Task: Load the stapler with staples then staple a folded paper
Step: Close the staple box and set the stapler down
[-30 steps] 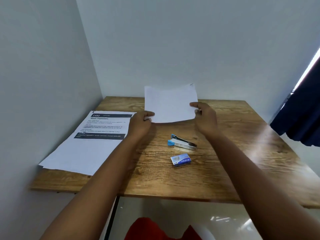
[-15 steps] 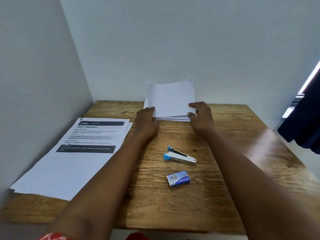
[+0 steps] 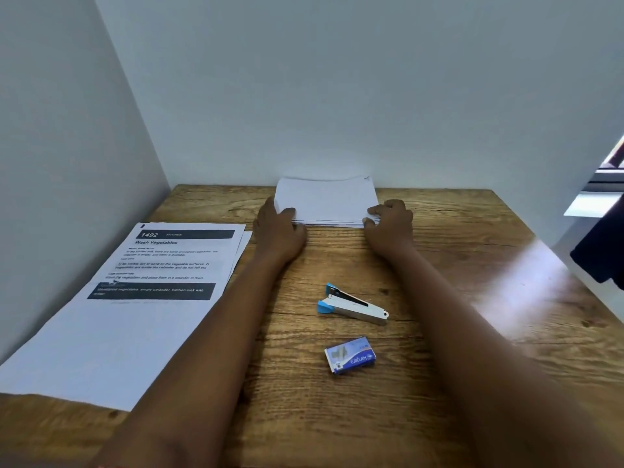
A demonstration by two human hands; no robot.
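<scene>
Left hand (image 3: 278,231): gripping the folded paper (image 3: 326,201) at its near left corner.
Right hand (image 3: 390,224): fingers curling, pinching the near right corner.
Paper: lying at the table's (image 3: 439,332) far edge.
Stapler (image 3: 351,304): lying untouched, nearer.
Hard to see: fingertips under paper.

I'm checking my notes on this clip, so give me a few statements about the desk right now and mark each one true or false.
1. Both hands, left hand and right hand, are on the folded paper. True.
2. The stapler is gripped in the right hand. False: it lies on the table, untouched.
3. The staple box lies nearer the person than the stapler. True.
4. The printed sheets lie right of the stapler. False: they lie left of it.
</scene>
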